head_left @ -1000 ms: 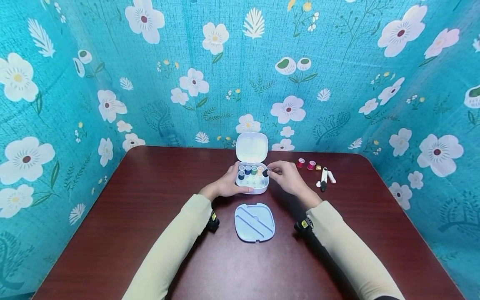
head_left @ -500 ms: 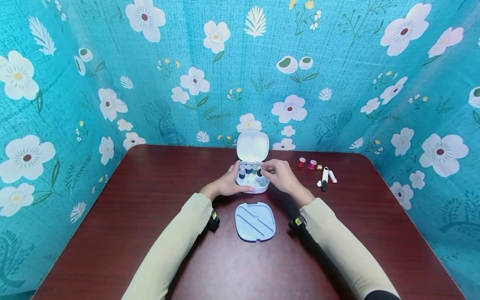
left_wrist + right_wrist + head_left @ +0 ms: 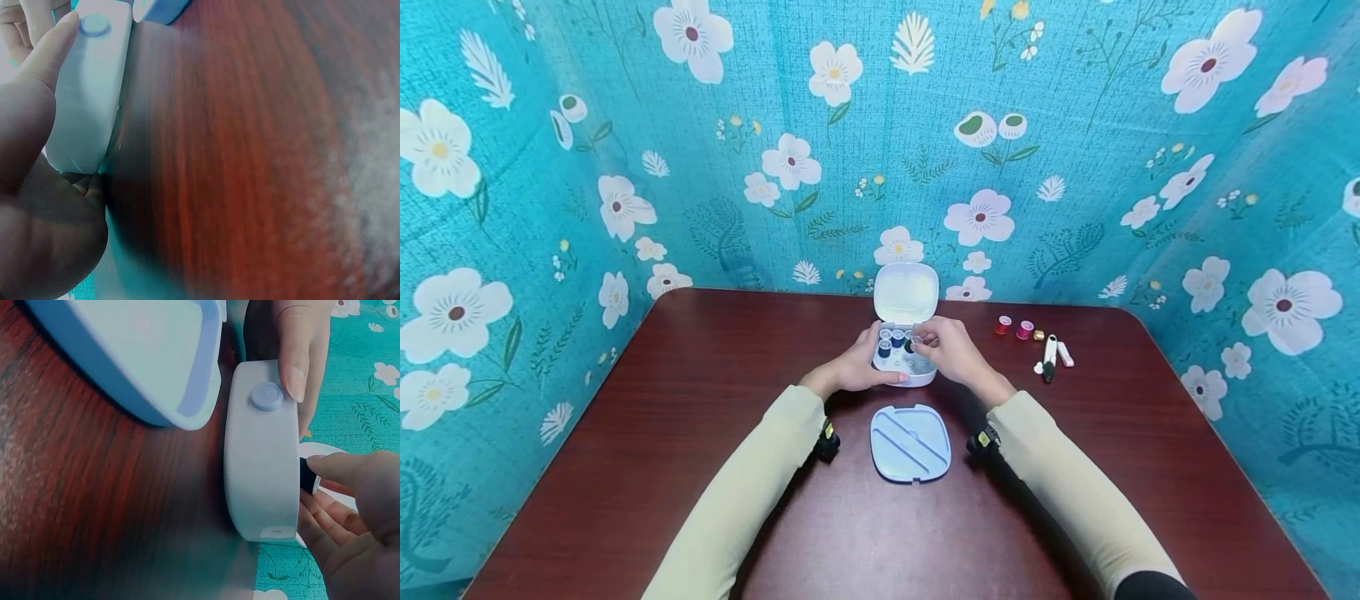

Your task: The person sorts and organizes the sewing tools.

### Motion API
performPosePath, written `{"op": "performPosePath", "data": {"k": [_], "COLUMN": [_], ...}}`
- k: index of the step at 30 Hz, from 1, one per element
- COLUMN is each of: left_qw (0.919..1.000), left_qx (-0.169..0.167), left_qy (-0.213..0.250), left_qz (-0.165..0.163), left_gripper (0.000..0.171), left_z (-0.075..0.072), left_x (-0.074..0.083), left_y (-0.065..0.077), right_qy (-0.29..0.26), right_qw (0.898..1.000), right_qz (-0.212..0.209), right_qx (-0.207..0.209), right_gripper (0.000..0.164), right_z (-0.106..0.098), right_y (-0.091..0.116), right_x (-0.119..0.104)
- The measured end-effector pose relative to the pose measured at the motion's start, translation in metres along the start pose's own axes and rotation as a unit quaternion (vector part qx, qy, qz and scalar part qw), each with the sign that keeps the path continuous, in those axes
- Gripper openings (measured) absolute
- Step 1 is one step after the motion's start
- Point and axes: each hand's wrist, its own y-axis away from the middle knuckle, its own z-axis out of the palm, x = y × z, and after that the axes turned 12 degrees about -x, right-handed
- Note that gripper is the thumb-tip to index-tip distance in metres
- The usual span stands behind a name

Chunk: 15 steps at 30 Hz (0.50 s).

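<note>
My left hand [image 3: 852, 365] grips a small white sewing box [image 3: 917, 380] by its left side, the thumb along the front wall near a round lilac button [image 3: 267, 397]. The hinged lid [image 3: 906, 292] stands open at the back. Inside are several thread spools, among them a dark one [image 3: 884, 349] and a blue one [image 3: 897, 339]. My right hand [image 3: 957, 352] reaches over the box's right part and pinches a black thread spool [image 3: 307, 475] between thumb and fingers. It hides the spools at the right of the row. Whether the black spool touches the box floor, I cannot tell.
A pale blue tray [image 3: 910, 443] lies in front of the box. To the right are a red spool [image 3: 1003, 326], a magenta spool [image 3: 1025, 331], a gold-coloured piece [image 3: 1038, 336], a white tool with a black tip [image 3: 1050, 358] and a white bar [image 3: 1065, 354]. Floral cloth hangs behind.
My right hand has moved left over the box with the black spool, from the right rim to beside the green spool. My left hand and the box have stayed put.
</note>
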Motion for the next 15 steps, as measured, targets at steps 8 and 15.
{"op": "performPosePath", "data": {"k": [8,15], "left_qw": [0.9999,0.9999], "left_qx": [-0.004,-0.005], "left_qy": [-0.002,-0.002], "left_qz": [-0.009,-0.012], "left_gripper": [0.124,0.125], "left_z": [0.001,0.001], "left_x": [-0.002,-0.001], "left_y": [0.0,0.001], "right_qy": [0.018,0.046], "right_qw": [1.0,0.999], "right_qz": [0.012,0.012], "right_qx": [-0.019,-0.023], "right_gripper": [0.023,0.021], "right_z": [0.008,0.011], "right_y": [-0.005,-0.01], "right_x": [-0.002,-0.004]}}
